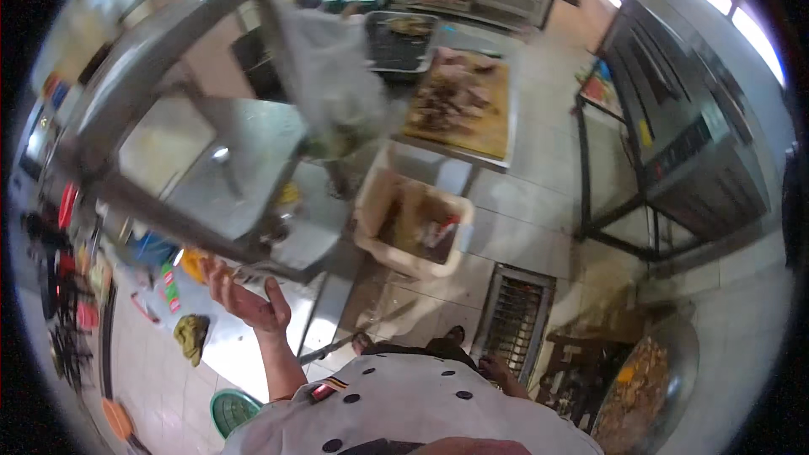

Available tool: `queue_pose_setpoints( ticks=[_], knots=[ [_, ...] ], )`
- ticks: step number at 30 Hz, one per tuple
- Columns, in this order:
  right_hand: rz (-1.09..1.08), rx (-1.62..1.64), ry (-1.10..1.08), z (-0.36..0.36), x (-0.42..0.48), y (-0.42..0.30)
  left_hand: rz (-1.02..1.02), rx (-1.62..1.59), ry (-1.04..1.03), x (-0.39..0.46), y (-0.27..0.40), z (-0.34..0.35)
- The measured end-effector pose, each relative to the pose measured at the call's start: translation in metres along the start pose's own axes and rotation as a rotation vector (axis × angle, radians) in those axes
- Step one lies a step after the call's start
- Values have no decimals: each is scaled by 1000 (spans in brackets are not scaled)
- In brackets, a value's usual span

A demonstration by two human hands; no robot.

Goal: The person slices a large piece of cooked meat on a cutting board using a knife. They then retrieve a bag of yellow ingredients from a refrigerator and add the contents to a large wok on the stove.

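Observation:
My left hand [246, 303] is raised over the left-hand steel counter [237, 341], thumb and fingers apart, and nothing shows in it. Close to its fingertips are an orange item [191, 263] and the edge of a steel frame [189, 218]. A crumpled olive cloth [191, 336] lies on the counter, with a green packet [169, 287] beyond it. Low at my right side hangs my right hand [495, 369], small and dark beside the floor drain grate [515, 313]; its fingers are not clear enough to read.
A cream plastic bin [373, 237] with waste stands ahead. Behind it, a yellow cutting board [493, 129] bears chopped meat, near a black tray [395, 50]. Right are a steel oven [695, 158] on a stand and a large pan [679, 360] of food. A green basket [221, 414] sits lower left.

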State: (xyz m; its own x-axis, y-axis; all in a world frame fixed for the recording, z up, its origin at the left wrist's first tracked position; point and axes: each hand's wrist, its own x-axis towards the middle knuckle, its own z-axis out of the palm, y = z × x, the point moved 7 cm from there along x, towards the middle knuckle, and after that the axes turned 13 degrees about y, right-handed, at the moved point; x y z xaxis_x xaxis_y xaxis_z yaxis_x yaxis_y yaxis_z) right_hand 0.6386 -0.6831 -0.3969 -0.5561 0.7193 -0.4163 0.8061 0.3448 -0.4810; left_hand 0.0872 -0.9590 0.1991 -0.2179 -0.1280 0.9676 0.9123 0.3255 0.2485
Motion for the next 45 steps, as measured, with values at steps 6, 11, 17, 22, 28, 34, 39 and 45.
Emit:
queue_pose_setpoints(
  ticks=[6, 11, 17, 22, 28, 34, 39, 45],
  knots=[
    [256, 150, -16, -187, 31, -75, 364, -231, -216, -21, 169, 162],
    [282, 350, 347, -249, 63, -36, 169, -441, -357, -66, 234, 277],
    [217, 365, 411, -210, 87, 8, -99, -509, -815, -131, 278, 409],
    [645, 277, -38, -200, 58, 83, -149, -845, -1112, -188, 321, 554],
    [632, 279, 34, -344, 197, 125, -47, -1019, -1146, -198, 340, 660],
    [511, 289, 103, -462, 375, 132, -165, -1114, -1110, -222, 349, 766],
    [341, 146, -1, -518, 515, 152, -290, -1080, -1200, -249, 352, 872],
    [189, -48, -28, -644, 670, 206, -275, -888, -1279, -253, 360, 1009]
  ],
)
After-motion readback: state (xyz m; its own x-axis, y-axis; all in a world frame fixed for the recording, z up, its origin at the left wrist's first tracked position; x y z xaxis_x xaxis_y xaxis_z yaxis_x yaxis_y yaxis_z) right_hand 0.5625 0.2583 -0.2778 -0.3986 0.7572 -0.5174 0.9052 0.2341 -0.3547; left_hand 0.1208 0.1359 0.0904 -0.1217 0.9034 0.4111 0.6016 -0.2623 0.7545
